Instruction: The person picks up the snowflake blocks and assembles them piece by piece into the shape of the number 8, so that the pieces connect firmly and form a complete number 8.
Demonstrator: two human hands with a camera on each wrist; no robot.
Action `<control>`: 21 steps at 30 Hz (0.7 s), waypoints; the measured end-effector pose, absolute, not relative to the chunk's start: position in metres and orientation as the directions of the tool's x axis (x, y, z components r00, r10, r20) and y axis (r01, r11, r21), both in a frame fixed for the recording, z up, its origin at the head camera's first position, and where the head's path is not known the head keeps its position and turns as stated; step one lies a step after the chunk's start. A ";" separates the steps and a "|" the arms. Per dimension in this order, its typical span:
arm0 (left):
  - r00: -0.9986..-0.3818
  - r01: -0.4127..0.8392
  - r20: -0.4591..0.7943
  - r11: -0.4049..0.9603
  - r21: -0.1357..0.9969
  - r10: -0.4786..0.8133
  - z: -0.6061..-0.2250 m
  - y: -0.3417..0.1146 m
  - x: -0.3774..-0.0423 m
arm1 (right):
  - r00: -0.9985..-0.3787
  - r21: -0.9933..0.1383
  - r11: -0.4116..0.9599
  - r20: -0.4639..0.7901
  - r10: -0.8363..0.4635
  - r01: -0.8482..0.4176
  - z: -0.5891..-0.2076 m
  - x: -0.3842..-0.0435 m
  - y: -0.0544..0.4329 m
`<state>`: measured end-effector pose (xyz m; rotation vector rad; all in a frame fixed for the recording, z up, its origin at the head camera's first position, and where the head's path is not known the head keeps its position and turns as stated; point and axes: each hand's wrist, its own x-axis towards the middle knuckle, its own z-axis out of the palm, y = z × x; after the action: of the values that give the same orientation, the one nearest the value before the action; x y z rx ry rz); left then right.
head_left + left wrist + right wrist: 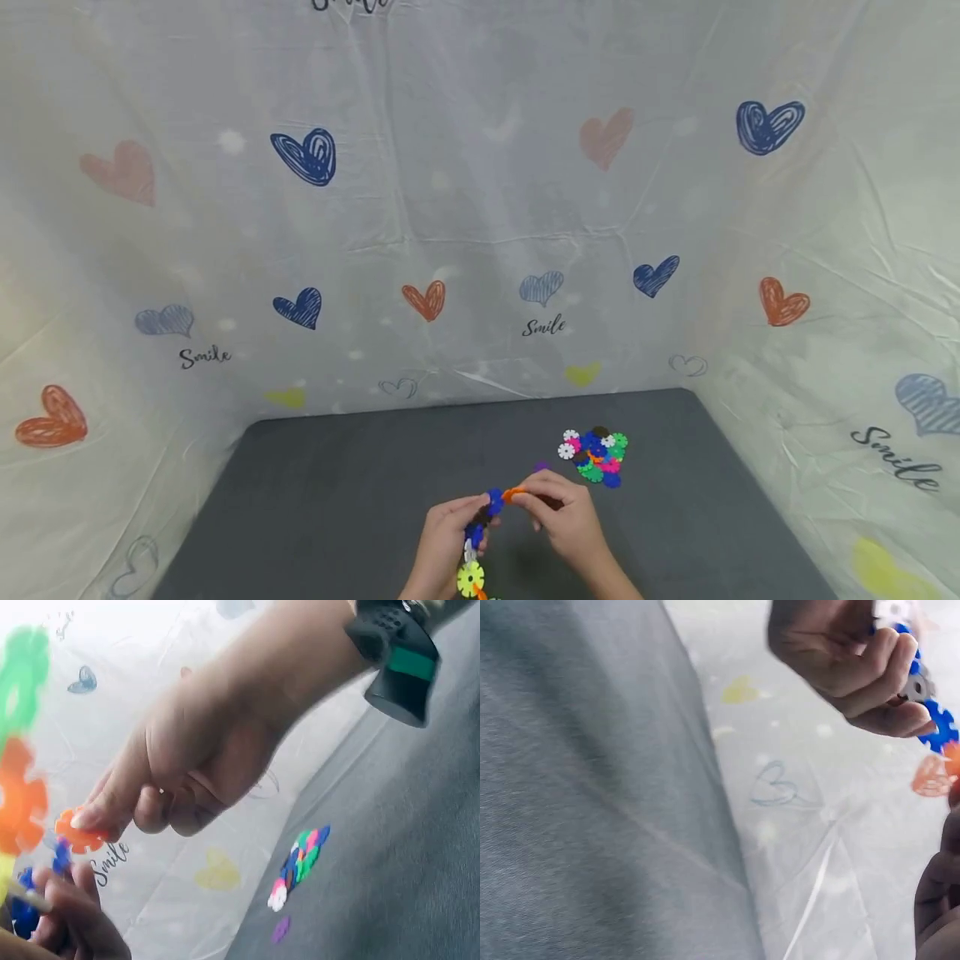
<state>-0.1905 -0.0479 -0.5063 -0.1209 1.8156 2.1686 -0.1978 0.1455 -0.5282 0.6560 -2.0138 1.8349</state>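
Note:
My left hand (pixel 441 540) grips a chain of notched plastic snowflake discs. Its top end is a blue disc (pixel 496 501), with dark brown, blue and white ones below it. Lower down hang a yellow-green disc (pixel 470 578) and a bit of orange, cut off by the frame's bottom edge. Between thumb and fingers my right hand (pixel 572 515) pinches an orange disc (pixel 513 494), its edge right at the blue disc. In the left wrist view another orange disc (pixel 19 796) and a green disc (pixel 28 675) of the chain show large and blurred.
A pile of mixed-colour snowflake discs (pixel 594 472) lies on the dark grey table (pixel 337 500), beyond the right hand. One purple disc (pixel 542 467) lies just left of it. Behind and at the sides hangs a pale curtain (pixel 480 200) printed with hearts.

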 end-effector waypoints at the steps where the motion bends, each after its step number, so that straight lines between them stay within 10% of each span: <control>1: -0.949 -0.289 -0.263 -0.140 0.947 0.174 -0.507 -0.047 -0.190 | -0.840 -0.842 0.039 0.532 -0.106 -0.538 -0.529 -0.197 0.145; 21: -0.948 -0.296 -0.254 -0.239 0.925 0.190 -0.503 -0.039 -0.189 | -0.855 -0.855 0.039 0.514 -0.065 -0.517 -0.529 -0.195 0.143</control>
<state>-0.1886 -0.0389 -0.5032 -0.1269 1.7105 2.2522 -0.1949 0.1434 -0.5291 0.5908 -1.9886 1.8779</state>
